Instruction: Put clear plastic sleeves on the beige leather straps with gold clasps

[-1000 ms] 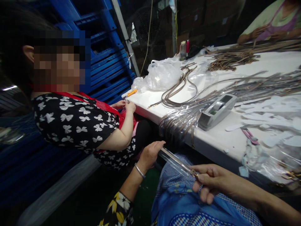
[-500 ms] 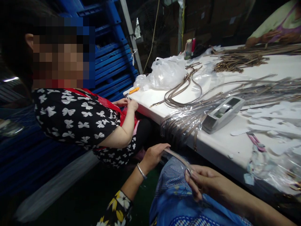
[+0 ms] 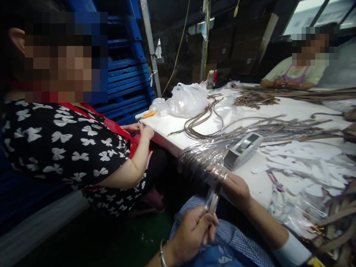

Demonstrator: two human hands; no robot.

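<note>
My left hand (image 3: 194, 231) is low over my lap, its fingers closed round the lower end of a strap in a clear plastic sleeve (image 3: 213, 198). My right hand (image 3: 235, 187) grips the same strap higher up, at the white table's near edge (image 3: 250, 180). Just above that hand, a bundle of plastic-sleeved brown straps (image 3: 200, 155) hangs over the table edge. A grey tape dispenser (image 3: 243, 150) stands on the table right behind my right hand.
A person in a black top with white bows sits close on my left, hand (image 3: 146, 129) at the table corner by an orange tool (image 3: 148, 115). A clear plastic bag (image 3: 186, 100), loose straps (image 3: 204, 115), white paper cut-outs (image 3: 306, 165) and a far seated person (image 3: 294, 76) lie beyond.
My left hand dropped from the far end of the strap to my lap. My right hand rose to the table edge, turning the strap from level to nearly upright. The view tilted up.
</note>
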